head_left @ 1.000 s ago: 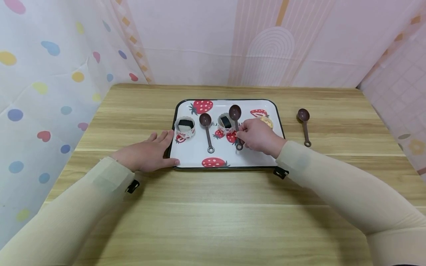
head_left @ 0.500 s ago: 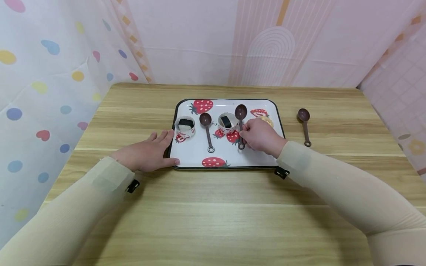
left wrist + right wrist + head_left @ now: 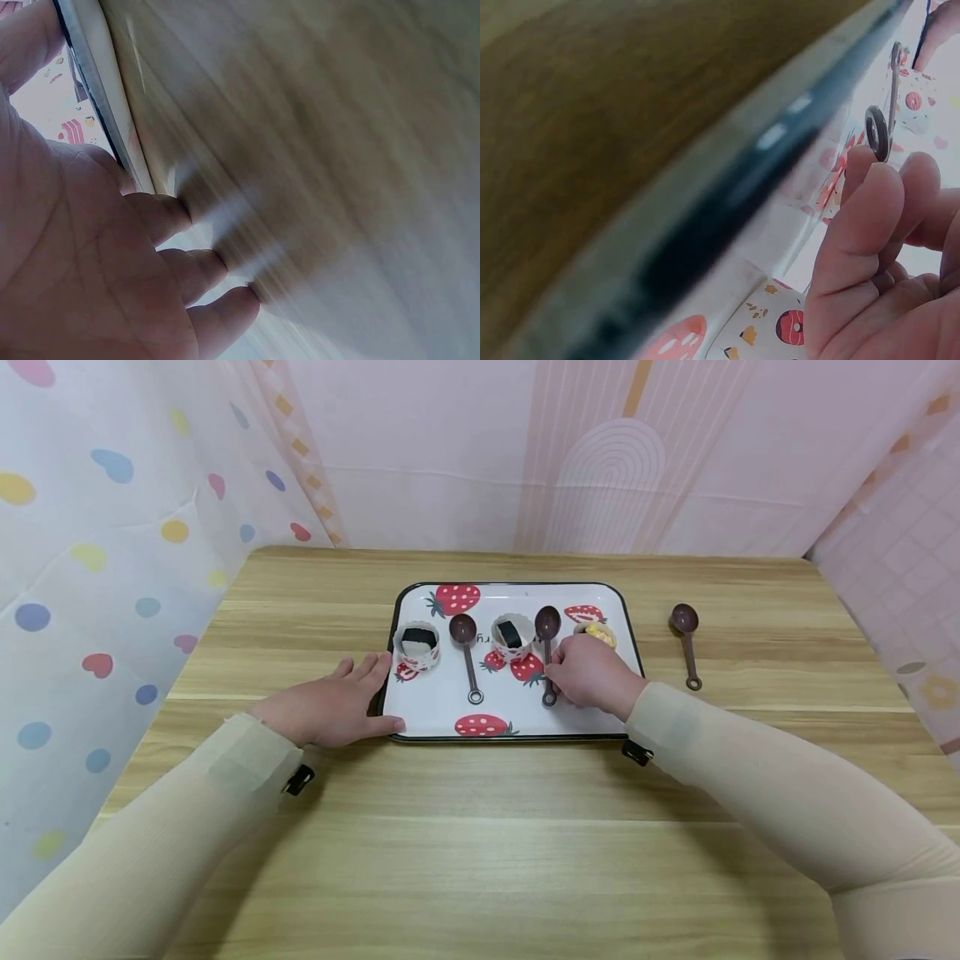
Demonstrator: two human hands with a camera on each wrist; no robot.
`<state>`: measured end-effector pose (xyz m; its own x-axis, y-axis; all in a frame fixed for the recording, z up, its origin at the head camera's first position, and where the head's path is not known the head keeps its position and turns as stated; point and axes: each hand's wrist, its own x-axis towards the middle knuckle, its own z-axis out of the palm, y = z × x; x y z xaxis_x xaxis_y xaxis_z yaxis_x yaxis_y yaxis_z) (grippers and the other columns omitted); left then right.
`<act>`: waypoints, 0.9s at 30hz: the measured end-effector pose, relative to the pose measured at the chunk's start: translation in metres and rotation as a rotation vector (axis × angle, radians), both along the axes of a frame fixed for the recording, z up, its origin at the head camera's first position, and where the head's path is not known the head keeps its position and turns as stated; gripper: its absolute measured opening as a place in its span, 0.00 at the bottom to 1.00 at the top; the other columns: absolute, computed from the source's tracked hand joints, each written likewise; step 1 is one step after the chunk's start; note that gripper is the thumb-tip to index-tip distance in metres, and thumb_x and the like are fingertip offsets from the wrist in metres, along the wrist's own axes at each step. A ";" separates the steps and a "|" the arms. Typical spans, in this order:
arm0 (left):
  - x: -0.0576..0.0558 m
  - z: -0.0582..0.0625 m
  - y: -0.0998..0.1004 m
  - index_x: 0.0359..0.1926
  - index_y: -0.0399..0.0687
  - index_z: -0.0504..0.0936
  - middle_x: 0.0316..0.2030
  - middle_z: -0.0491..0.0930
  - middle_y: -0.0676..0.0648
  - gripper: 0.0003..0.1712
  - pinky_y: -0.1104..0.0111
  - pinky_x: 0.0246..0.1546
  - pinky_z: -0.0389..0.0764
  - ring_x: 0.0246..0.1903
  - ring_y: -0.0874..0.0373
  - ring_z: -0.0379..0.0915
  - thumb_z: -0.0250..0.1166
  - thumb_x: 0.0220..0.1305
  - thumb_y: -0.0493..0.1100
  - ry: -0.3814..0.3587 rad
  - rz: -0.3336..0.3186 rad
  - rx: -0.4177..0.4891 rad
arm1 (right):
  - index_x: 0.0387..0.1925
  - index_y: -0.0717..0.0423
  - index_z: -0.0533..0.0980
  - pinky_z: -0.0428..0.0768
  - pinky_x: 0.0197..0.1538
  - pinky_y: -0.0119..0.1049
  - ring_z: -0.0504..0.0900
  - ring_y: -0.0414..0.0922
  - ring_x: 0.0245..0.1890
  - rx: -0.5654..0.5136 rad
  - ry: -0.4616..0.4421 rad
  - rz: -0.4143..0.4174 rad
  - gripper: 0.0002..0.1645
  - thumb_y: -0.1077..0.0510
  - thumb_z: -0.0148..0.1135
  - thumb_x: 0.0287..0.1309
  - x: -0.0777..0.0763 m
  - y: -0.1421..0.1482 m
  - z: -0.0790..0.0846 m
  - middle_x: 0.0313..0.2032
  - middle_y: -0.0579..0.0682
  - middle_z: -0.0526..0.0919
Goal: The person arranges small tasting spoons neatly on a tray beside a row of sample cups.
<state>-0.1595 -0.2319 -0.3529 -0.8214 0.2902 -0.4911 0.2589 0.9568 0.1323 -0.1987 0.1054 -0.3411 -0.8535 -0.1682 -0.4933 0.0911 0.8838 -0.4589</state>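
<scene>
My right hand point(image 3: 592, 673) pinches the handle of a brown measuring spoon point(image 3: 547, 623), bowl pointing away. In the right wrist view the handle's ring end point(image 3: 877, 133) shows beyond the fingertips. That spoon lies over a white strawberry-print tray point(image 3: 431, 708), between a paper cup point(image 3: 516, 649) with a black-banded white piece and a cup with yellow food point(image 3: 602, 633), partly hidden by the hand. My left hand point(image 3: 330, 704) rests at the tray's left edge, fingers extended and thumb over the rim. Near it stands another paper cup point(image 3: 417, 649) with a black-and-white piece.
A second brown measuring spoon point(image 3: 463, 631) lies on the tray between the left and middle cups. To the right of the tray, a third measuring spoon point(image 3: 684, 620) lies on the wooden table point(image 3: 480, 843). Patterned curtains point(image 3: 450, 460) stand behind and at both sides.
The right hand has moved the measuring spoon rightward, away from the middle cup, and brought it down toward the tray. More of the yellow food now shows. The left hand stays put.
</scene>
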 end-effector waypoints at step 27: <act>-0.001 0.002 0.003 0.85 0.39 0.34 0.84 0.38 0.32 0.66 0.35 0.78 0.53 0.80 0.22 0.34 0.56 0.71 0.75 -0.011 0.005 0.003 | 0.34 0.57 0.83 0.73 0.29 0.34 0.77 0.44 0.25 0.178 0.022 0.151 0.19 0.51 0.54 0.78 -0.003 0.004 -0.004 0.24 0.50 0.81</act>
